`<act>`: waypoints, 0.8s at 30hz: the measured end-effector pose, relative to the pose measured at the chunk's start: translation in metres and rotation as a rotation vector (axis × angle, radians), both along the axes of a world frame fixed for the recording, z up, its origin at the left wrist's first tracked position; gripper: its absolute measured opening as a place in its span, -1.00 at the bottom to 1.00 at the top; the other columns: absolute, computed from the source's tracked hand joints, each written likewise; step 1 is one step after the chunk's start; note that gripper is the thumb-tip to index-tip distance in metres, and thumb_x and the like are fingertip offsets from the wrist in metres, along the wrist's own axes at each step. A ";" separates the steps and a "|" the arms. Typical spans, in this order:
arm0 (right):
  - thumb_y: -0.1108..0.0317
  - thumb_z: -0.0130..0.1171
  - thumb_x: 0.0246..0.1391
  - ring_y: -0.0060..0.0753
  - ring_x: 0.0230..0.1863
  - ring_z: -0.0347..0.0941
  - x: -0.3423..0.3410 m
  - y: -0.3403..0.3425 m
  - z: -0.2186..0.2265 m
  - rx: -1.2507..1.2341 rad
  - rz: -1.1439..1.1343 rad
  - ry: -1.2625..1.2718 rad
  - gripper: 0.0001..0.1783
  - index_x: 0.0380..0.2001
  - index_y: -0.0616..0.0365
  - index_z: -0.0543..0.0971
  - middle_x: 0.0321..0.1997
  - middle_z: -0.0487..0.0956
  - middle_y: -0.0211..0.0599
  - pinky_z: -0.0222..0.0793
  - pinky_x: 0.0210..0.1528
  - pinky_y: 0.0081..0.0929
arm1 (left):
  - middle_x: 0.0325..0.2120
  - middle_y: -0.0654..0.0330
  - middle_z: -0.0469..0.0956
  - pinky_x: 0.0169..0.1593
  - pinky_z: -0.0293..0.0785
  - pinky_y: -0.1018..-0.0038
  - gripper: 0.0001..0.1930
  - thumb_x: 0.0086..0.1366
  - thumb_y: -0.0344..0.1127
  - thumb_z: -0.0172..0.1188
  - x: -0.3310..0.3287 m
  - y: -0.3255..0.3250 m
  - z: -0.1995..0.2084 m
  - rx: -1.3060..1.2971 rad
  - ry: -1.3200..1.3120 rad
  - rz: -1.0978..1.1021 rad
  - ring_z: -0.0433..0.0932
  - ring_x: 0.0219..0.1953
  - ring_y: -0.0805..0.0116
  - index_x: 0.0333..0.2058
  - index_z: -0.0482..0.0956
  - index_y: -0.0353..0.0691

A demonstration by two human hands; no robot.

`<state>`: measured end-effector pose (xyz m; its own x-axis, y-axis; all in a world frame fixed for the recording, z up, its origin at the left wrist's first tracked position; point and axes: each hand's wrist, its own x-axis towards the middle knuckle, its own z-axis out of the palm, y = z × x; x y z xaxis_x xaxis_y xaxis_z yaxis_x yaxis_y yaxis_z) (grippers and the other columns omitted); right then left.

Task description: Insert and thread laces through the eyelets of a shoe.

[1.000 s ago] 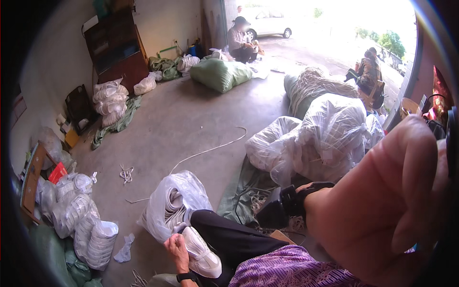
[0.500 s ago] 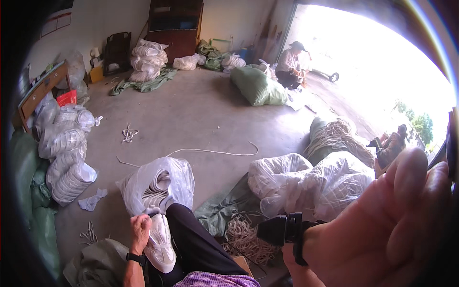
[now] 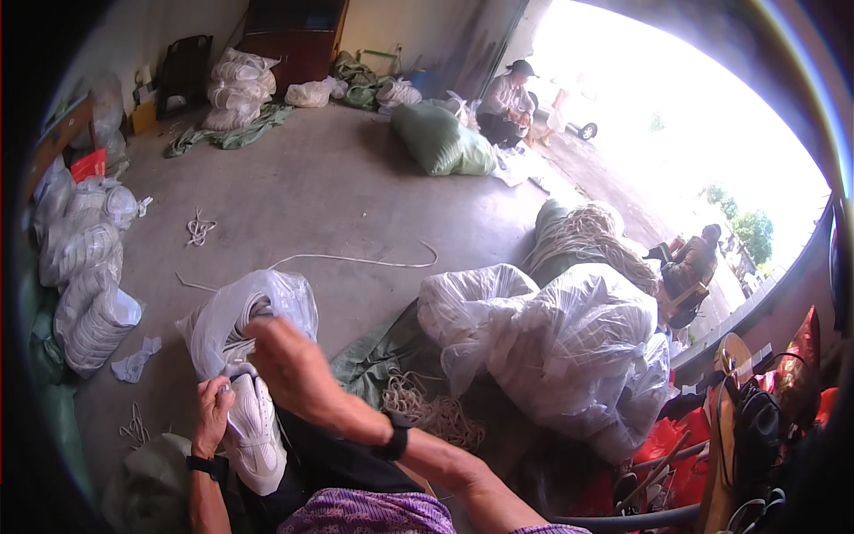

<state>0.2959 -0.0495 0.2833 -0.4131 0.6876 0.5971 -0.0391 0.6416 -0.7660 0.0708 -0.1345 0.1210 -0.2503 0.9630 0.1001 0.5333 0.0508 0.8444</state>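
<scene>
A white sneaker (image 3: 253, 436) rests on my dark-trousered lap, its toe pointing toward me. My left hand (image 3: 213, 412) is closed on the sneaker's heel end, at the left of its opening. My right hand (image 3: 298, 363) is over the sneaker's far end, its arm reaching across from the lower right. Motion smears its fingers, so whether they grip anything is unclear. Just beyond both hands stands a clear plastic bag (image 3: 289, 294) with white and grey shoe parts nested inside.
Bulky clear bags (image 3: 569, 347) stand at the right, beside a heap of white laces (image 3: 427, 414). Stacked wrapped bundles (image 3: 89, 285) line the left side. Red bags and assorted items (image 3: 712, 436) crowd the lower right. Two people sit near the bright doorway, one by a green sack (image 3: 442, 138).
My right hand has swung from high at the far right to above the sneaker. My left hand stays on the sneaker. The whole view has shifted toward the right.
</scene>
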 end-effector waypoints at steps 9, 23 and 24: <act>0.44 0.15 -0.12 -0.06 -0.24 0.48 -0.029 -0.015 -0.150 0.087 0.174 -0.635 -0.70 -0.24 0.16 0.42 -0.39 0.50 -0.20 0.38 -0.26 -0.18 | -0.10 0.03 0.37 0.04 0.33 0.34 -0.60 0.33 -0.09 -0.07 0.005 -0.010 -0.001 0.045 0.058 0.029 0.38 -0.03 0.15 -0.06 0.45 -0.31; 0.30 0.17 -0.10 -0.24 -0.19 0.40 -0.021 -0.007 -0.148 0.186 0.121 -0.834 -0.72 -0.25 0.04 0.46 -0.30 0.51 -0.35 0.25 -0.22 -0.26 | -0.04 0.05 0.34 0.07 0.29 0.39 -0.53 0.27 -0.08 0.06 0.005 -0.001 -0.005 -0.009 -0.011 0.043 0.36 -0.01 0.24 0.04 0.39 -0.28; 0.30 0.17 -0.10 -0.24 -0.19 0.40 -0.020 -0.011 -0.147 0.185 0.114 -0.838 -0.72 -0.25 0.04 0.46 -0.30 0.51 -0.35 0.25 -0.22 -0.26 | -0.04 0.05 0.34 0.07 0.29 0.39 -0.53 0.27 -0.08 0.06 0.003 -0.001 -0.006 -0.006 -0.014 0.037 0.36 -0.01 0.24 0.04 0.39 -0.28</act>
<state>0.2758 -0.0601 0.1361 -0.8277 0.5369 0.1632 0.4198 0.7854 -0.4549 0.0742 -0.1356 0.1148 -0.2867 0.9537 0.0903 0.5191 0.0754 0.8513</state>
